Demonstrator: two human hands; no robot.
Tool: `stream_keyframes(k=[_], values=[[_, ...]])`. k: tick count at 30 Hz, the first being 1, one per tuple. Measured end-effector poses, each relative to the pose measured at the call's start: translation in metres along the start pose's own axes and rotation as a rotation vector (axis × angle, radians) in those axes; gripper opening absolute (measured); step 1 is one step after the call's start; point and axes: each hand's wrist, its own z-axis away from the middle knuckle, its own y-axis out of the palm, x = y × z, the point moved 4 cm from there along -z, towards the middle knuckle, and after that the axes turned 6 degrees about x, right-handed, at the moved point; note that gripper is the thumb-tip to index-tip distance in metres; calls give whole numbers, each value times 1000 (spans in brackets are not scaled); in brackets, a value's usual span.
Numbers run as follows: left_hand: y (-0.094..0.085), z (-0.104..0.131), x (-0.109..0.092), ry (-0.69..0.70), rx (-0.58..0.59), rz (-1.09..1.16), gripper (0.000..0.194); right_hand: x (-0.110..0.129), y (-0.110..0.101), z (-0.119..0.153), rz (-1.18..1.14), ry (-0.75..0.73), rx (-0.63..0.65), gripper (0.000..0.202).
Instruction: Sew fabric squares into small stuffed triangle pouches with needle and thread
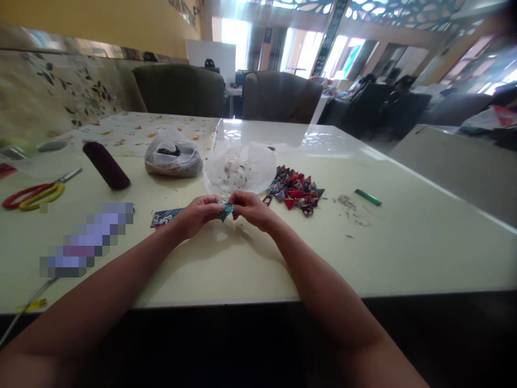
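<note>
The table (420, 242) looks smooth and glossy, the scrap (226, 210) cloth.

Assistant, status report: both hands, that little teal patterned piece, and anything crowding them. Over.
Left hand and right hand: both pinching teal patterned piece. Piece partly covered, full shape unclear. White plastic bag close beyond the hands.

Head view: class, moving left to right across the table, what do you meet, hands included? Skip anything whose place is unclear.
Scissors, maroon case, left hand, patterned piece, right hand, pile of folded pieces, green strip.
</note>
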Motion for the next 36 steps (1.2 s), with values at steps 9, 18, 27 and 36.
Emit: stream_keyframes(k=[9, 18, 27, 36], values=[[2, -1, 1, -35, 22, 13, 25, 2, 7, 4, -244, 26, 27, 23], [-6, -5, 8, -8, -137, 1, 33, -1, 14, 4, -371, 60, 34, 28], [-3, -3, 4, 214, -368, -97, 25, -4, 23, 2, -347, 67, 9, 29], [0, -2, 9, 182, -259, -68, 22, 1, 18, 1, -196, 7, -184, 20]])
